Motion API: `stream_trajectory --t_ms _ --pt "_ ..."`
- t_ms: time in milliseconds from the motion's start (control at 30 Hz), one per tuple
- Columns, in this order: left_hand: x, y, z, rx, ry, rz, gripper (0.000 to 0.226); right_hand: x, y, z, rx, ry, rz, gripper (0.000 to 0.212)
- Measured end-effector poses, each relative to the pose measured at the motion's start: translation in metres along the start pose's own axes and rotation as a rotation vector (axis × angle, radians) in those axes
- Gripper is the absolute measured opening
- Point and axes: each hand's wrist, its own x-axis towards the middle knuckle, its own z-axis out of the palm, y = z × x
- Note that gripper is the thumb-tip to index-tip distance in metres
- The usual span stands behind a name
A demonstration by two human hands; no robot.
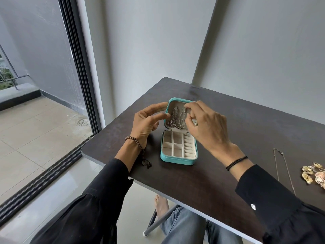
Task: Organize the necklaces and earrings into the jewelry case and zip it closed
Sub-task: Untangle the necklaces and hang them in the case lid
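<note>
A teal jewelry case (177, 160) lies open on the dark table (202, 182), its lid standing upright at the back. Silver necklaces (173, 118) hang inside the lid. The beige tray below shows bare compartments and ring rolls. My right hand (205, 126) is at the lid's right side, its fingertips pinching a thin chain (183, 115) that hangs there. My left hand (149, 119) hovers at the lid's left edge with relaxed fingers, index tip touching the rim and thumb near the hanging chains.
A thin chain necklace (284, 171) lies stretched on the table at the right. Several gold flower earrings (312, 175) sit by the right frame edge. The table's left edge borders a glass sliding door (52, 103). A knee and a bare foot show under the table.
</note>
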Motion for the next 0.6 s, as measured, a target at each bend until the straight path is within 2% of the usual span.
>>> stream_trajectory --t_ms 233,367,600 --pt "-0.0006 0.0004 0.0005 0.004 0.002 0.001 0.033 -0.0005 -0.0032 0.0011 0.044 -0.007 0.035 0.023" --pt "-0.0012 0.0014 0.0003 0.000 0.011 -0.001 0.032 -0.0068 -0.0047 0.0039 0.018 -0.022 0.013 0.033" --pt "-0.0003 0.0007 -0.0002 0.013 0.004 0.012 0.032 0.0010 -0.0002 -0.0025 0.192 -0.216 0.113 0.040"
